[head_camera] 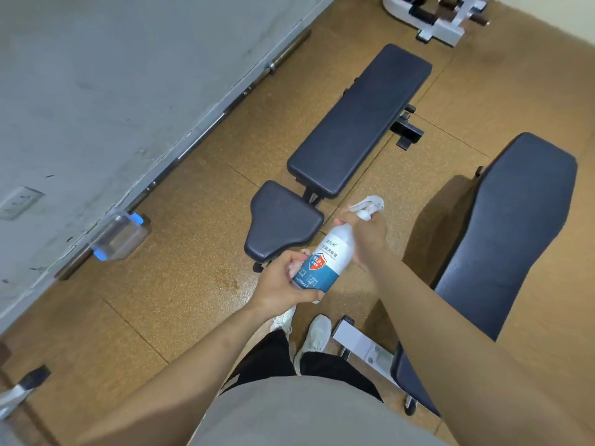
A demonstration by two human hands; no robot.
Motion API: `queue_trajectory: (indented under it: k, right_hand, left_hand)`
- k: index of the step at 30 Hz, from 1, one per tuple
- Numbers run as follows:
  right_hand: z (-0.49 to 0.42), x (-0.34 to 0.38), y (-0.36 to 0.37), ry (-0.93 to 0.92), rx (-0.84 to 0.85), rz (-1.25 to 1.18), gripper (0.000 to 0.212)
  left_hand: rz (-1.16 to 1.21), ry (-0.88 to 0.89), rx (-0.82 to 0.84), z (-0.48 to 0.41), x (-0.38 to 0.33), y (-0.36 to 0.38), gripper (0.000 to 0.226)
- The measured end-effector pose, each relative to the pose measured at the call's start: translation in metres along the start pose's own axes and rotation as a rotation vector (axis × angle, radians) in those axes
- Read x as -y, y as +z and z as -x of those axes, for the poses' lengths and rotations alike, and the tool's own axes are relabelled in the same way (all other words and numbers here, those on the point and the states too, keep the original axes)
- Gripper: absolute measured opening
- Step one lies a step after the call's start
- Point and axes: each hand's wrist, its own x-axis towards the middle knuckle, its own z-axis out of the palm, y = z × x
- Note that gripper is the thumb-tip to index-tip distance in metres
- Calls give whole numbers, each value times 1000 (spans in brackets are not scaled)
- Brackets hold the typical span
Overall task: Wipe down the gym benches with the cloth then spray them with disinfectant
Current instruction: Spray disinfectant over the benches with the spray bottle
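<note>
A white disinfectant spray bottle with a blue and red label is held between both hands, tilted with its trigger head pointing away. My left hand grips the bottle's lower end together with a scrap of white cloth bunched in the fingers. My right hand is curled round the bottle's neck below the trigger. A dark padded gym bench with a separate seat pad lies flat ahead. A second dark bench runs along my right side.
A grey wall stands at the left with a barbell along its base and a clear box with blue clips. White machine frames stand at the far right and near my feet. Brown floor surrounds the benches.
</note>
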Motion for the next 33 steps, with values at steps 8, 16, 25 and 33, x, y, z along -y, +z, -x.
queue_trajectory:
  k: [8, 16, 25, 33]
  right_hand:
    - [-25, 59, -22, -30, -6, -31, 26]
    - [-73, 111, -17, -93, -26, 44, 22]
    - [-135, 172, 10, -86, -96, 212, 53]
    - [-175, 198, 9, -91, -100, 235, 43]
  left_hand:
    - [-84, 91, 18, -31, -50, 31, 78]
    - [-31, 121, 81, -93, -84, 41, 75]
    - [101, 98, 106, -171, -119, 44, 81]
    - [78, 26, 112, -210, -139, 55, 89]
